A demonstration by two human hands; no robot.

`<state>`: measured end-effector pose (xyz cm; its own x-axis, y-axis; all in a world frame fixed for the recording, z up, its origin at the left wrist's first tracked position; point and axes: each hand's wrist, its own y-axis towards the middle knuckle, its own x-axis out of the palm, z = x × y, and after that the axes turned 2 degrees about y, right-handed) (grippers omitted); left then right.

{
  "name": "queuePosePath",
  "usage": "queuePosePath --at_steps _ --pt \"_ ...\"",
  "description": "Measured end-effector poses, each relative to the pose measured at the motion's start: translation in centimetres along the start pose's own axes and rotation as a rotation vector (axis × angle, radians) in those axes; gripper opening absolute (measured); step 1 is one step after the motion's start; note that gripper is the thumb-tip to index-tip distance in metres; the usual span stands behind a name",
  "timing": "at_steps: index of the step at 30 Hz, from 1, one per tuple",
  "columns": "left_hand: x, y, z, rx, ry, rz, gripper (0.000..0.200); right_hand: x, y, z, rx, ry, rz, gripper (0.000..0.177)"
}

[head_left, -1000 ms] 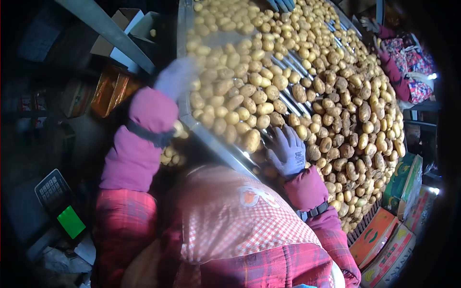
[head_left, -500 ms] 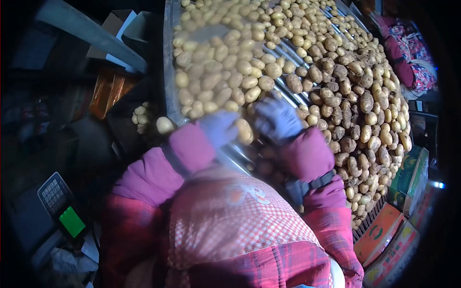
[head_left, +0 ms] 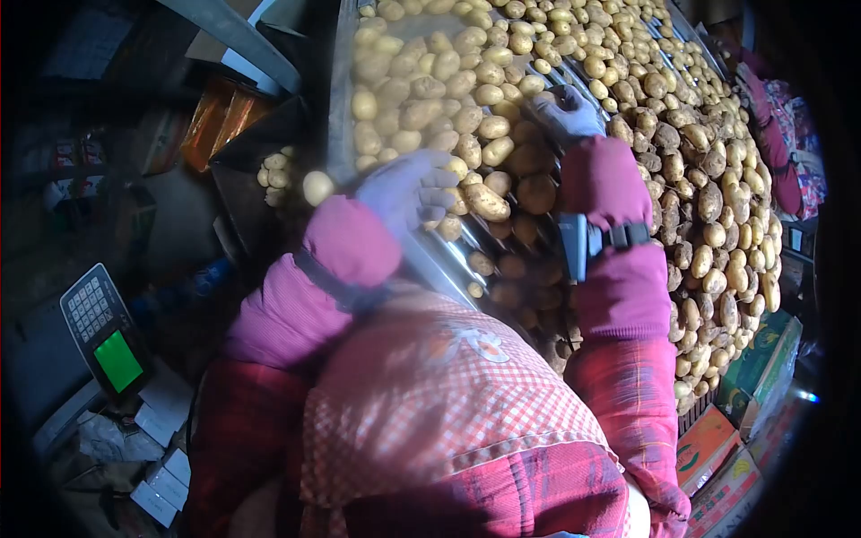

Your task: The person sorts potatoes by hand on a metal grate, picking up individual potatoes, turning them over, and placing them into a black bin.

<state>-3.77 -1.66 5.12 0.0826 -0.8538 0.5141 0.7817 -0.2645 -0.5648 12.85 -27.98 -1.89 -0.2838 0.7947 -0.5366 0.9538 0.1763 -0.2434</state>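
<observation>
Both my hands wear pale gloves over a roller table (head_left: 341,90) heaped with potatoes. My left hand (head_left: 408,190) is at the near left edge, fingers apart, resting against a few light potatoes; nothing shows in its grasp. Farther out, my right hand (head_left: 569,114) has thumb and fingers curled at the edge of the pile; whatever may be between them is too hidden to make out. Between the hands lies a yellow potato (head_left: 487,203) on the rollers. Darker, soil-covered potatoes (head_left: 665,137) are heaped to the right of my right hand.
A digital scale display (head_left: 106,327) stands at the lower left. More potatoes (head_left: 276,172) lie in a dark container left of the table. Cartons (head_left: 707,446) stand at the lower right. A co-worker's sleeve (head_left: 778,152) shows at the upper right.
My right hand has moved forward and right, away from my left. My left hand has moved slightly up and opened beside the potatoes. The camera view has shifted.
</observation>
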Motion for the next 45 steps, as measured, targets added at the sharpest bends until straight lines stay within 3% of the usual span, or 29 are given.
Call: queuePosePath --at_steps 1,2,3,5,6,7,9,11,13,14,16,17,19,20,23,24,27,29,30,33,34,40,43,44,45 --pt "0.4 0.1 0.0 -0.013 -0.067 0.002 0.043 -0.4 -1.0 -0.2 -0.076 0.142 -0.067 0.053" --pt "0.8 0.3 -0.1 -0.030 -0.132 0.000 0.044 -0.7 -3.4 -3.2 -0.028 0.100 -0.132 0.058" --pt "1.0 0.6 -0.3 -0.061 -0.200 -0.024 0.044 -0.7 -5.7 -4.6 -0.164 0.143 -0.211 0.051" --pt "1.3 1.3 -0.7 -0.125 -0.334 -0.075 0.044 -1.7 -8.5 -6.0 -0.092 0.399 -0.118 0.038" --pt "1.6 0.3 -0.7 -0.061 -0.228 -0.065 0.043 -2.7 -10.1 -7.1 -0.020 0.462 0.083 0.035" --pt "1.9 -0.7 -0.7 0.002 -0.121 -0.048 0.041 -3.7 -10.4 -4.7 -0.060 0.483 0.152 0.033" --pt "1.0 -1.9 -0.5 -0.048 -0.201 -0.049 0.036 -3.7 -13.1 -3.2 -0.069 0.239 0.250 0.031" --pt "0.9 -2.4 -0.7 0.092 0.127 -0.098 0.027 -2.1 -16.8 -5.0 -0.129 -0.378 0.204 0.036" --pt "-0.4 -1.6 -1.1 0.214 0.553 -0.271 0.025 0.5 -18.1 -4.9 -0.270 -0.602 0.102 0.045" --pt "-0.1 -1.9 -0.7 0.217 0.625 -0.244 0.027 1.7 -17.6 -4.4 -0.195 -0.608 0.071 0.054" --pt "0.5 -1.6 -1.2 0.118 0.333 -0.190 0.027 3.4 -16.1 -3.4 -0.043 -0.619 0.011 0.074" --pt "1.0 -1.4 -1.4 0.072 0.187 -0.164 0.027 3.8 -15.3 -3.1 0.015 -0.598 0.008 0.078" --pt "1.9 -1.7 -1.4 0.105 0.219 -0.158 0.029 4.3 -13.9 -2.7 0.129 -0.557 -0.001 0.085" --pt "2.1 -1.8 -1.4 0.124 0.231 -0.152 0.030 4.5 -13.9 -3.3 0.045 -0.562 0.068 0.081" --pt "0.4 -1.0 -1.8 0.251 0.429 -0.294 0.034 3.0 -14.6 -6.0 0.212 -0.271 0.135 0.074" --pt "0.6 -1.2 -1.4 0.248 0.440 -0.319 0.036 3.7 -13.8 -4.2 0.156 0.327 0.151 0.064" --pt "1.5 -2.9 -0.2 0.064 0.271 -0.286 0.040 1.4 -14.6 -4.8 0.143 1.191 -0.346 0.052" --pt "1.9 -2.9 0.3 -0.024 0.203 -0.274 0.044 2.8 -15.7 -7.4 -0.004 1.386 -0.392 0.051" --pt "2.3 -2.6 0.4 -0.072 0.165 -0.277 0.046 3.4 -15.8 -8.1 0.084 1.347 -0.297 0.052" --pt "2.8 -1.8 0.4 -0.218 0.042 -0.305 0.053 3.2 -15.7 -9.2 0.261 1.131 -0.293 0.047" --pt "2.4 -1.7 0.2 -0.281 -0.029 -0.301 0.053 3.2 -15.6 -8.6 0.215 1.095 -0.327 0.046" --pt "2.4 -3.0 0.2 0.084 0.134 -0.186 0.052 3.4 -15.4 -6.8 0.056 0.999 -0.331 0.050" --pt "1.1 -0.5 -0.8 0.227 0.325 -0.152 0.060 3.7 -16.3 -7.6 0.072 1.121 -0.343 0.056" --pt "1.9 -0.6 -0.3 0.315 0.618 -0.079 0.063 4.2 -16.5 -8.1 0.062 1.119 -0.341 0.059" --pt "2.1 -0.5 -0.5 0.307 0.590 -0.099 0.062 4.5 -16.7 -8.4 0.051 1.116 -0.339 0.062"
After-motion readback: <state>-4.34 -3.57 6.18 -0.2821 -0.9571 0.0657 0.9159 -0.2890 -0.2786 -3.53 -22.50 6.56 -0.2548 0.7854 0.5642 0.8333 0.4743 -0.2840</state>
